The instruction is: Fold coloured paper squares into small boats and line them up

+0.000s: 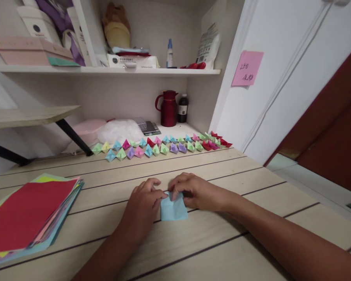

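Observation:
A small folded square of light blue paper (174, 210) lies on the wooden table in front of me, with creases showing on its face. My left hand (144, 201) rests at its left side, fingers curled and the thumb pressing its upper left corner. From the right, my right hand (190, 191) reaches over the far edge, its fingers bent down and pinching the paper there. The fingertips partly hide the paper's top edge. Beyond both hands, several folded paper boats (148, 150) in many colours stand in two rows along the back of the table.
A stack of coloured paper (32, 218), red sheet on top, lies at the left. Behind the boats are a dark red jug (169, 109), a dark bottle (183, 108) and a clear plastic bag (121, 132). A wooden stand (32, 116) with black legs rises at the back left.

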`<state>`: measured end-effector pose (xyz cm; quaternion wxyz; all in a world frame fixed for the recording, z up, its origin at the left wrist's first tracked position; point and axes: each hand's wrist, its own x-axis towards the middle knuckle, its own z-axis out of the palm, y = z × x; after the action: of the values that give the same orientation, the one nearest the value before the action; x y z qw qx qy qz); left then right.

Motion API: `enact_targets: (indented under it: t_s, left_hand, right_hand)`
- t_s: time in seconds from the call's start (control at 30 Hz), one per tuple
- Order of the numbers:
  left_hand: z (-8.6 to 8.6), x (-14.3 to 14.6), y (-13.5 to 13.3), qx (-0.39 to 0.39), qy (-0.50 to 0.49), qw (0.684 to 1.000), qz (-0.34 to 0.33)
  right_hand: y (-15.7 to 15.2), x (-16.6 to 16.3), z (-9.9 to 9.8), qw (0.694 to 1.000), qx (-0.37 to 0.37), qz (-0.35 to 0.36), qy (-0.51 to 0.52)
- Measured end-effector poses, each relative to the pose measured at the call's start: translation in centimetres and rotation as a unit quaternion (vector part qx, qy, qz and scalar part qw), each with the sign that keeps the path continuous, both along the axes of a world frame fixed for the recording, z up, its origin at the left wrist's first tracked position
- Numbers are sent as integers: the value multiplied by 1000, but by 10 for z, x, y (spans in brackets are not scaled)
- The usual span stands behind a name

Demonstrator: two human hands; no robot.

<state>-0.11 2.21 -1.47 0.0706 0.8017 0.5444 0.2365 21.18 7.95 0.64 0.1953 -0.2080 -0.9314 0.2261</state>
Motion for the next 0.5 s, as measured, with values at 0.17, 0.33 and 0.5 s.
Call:
enact_targets:
  t_s: [0.17, 0.33, 0.5]
  left_hand:
    - [-3, -4, 1, 29, 28, 999, 8]
    - [3, -2, 0, 26, 25, 999, 4]
    - [14, 1, -7, 9, 77, 997, -7]
  right_hand:
    - [-5, -5, -5, 999, 41, -12, 1]
    - [-10, -11, -10, 998, 63, -23, -7]
    - [-10, -11, -7, 998, 52, -28, -12]
